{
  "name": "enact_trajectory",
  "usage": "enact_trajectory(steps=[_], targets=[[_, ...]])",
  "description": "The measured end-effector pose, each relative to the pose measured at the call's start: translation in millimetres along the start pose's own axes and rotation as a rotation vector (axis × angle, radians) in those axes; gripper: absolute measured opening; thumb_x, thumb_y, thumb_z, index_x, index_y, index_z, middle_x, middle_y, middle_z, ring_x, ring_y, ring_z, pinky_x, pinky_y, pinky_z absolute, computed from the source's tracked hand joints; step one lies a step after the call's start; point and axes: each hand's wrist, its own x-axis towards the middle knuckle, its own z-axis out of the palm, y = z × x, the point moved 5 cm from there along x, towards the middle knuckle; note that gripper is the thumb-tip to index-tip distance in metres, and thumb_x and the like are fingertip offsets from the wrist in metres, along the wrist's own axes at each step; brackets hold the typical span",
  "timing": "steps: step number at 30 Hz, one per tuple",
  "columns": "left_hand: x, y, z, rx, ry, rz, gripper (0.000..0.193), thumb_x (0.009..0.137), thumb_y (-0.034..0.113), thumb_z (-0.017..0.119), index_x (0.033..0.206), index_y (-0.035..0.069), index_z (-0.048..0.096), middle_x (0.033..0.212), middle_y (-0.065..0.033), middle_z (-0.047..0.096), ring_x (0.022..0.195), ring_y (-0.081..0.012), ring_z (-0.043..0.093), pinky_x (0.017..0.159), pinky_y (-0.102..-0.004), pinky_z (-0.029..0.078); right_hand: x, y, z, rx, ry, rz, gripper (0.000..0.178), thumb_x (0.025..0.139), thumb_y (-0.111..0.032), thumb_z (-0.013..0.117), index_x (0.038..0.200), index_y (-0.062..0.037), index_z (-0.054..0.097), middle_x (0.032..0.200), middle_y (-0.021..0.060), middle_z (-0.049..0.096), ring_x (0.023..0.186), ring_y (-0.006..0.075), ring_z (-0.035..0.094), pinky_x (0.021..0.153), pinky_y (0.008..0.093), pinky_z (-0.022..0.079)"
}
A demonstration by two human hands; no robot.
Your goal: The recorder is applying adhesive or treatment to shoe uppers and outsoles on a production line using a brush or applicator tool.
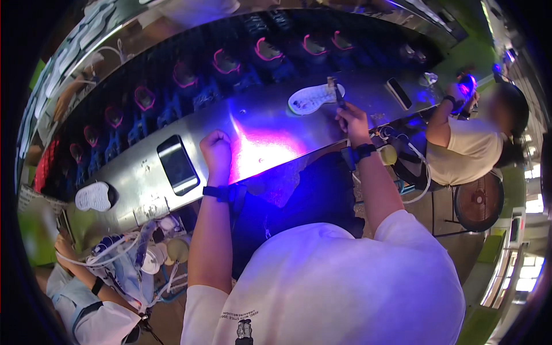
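A slim brush (338,95) with a dark handle is gripped in my right hand (353,122), fingers closed around its lower end. The brush head lies over the right end of a white shoe sole (310,100) on the metal bench; I cannot tell whether they touch. My left hand (216,150) is curled closed by the bench's near edge, beside a bright pink-violet patch of light. Whatever its fingers may hold is hidden. No part of that hand reaches the sole.
Along the far side of the metal bench (145,172) runs a dark rack with several pink-rimmed shoe uppers (267,50). Two phones, a dark one (178,165) and another (398,94), lie on the bench. Another white sole (93,196) is at left. People work at both sides.
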Motion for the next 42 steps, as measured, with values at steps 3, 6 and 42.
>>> enact_trajectory(steps=[3, 6, 42], targets=[[-3, 4, 5, -0.052, 0.021, 0.000, 0.020, 0.067, -0.012, 0.043, 0.064, 0.000, 0.059, 0.060, 0.0023, 0.049, 0.053, -0.0048, 0.040, 0.048, -0.0243, 0.026, 0, 0, 1, 0.012, -0.034, -0.011, 0.023, 0.092, -0.008, 0.069, 0.113, 0.0018, 0.067, 0.073, 0.0043, 0.065, 0.050, 0.0072, 0.051, 0.043, 0.0230, 0.036], [-6, 6, 6, -0.027, 0.047, 0.017, 0.021, 0.067, -0.012, 0.043, 0.064, 0.000, 0.059, 0.060, 0.0024, 0.050, 0.053, -0.0053, 0.041, 0.049, -0.0246, 0.027, -5, -2, -2, 0.000, -0.029, -0.014, 0.020, 0.092, -0.007, 0.068, 0.110, 0.0018, 0.068, 0.073, 0.0048, 0.065, 0.049, 0.0074, 0.052, 0.042, 0.0232, 0.036], [339, 20, 222, 1.576, -0.240, 0.017, 0.055, 0.086, 0.049, 0.065, 0.123, 0.009, 0.069, 0.126, -0.0227, 0.067, 0.119, -0.0378, 0.064, 0.101, -0.0462, 0.051, 11, 14, -21, 0.120, -0.190, -0.141, 0.027, 0.094, -0.005, 0.070, 0.119, 0.0031, 0.066, 0.084, -0.0037, 0.065, 0.076, 0.0032, 0.055, 0.067, 0.0231, 0.048]])
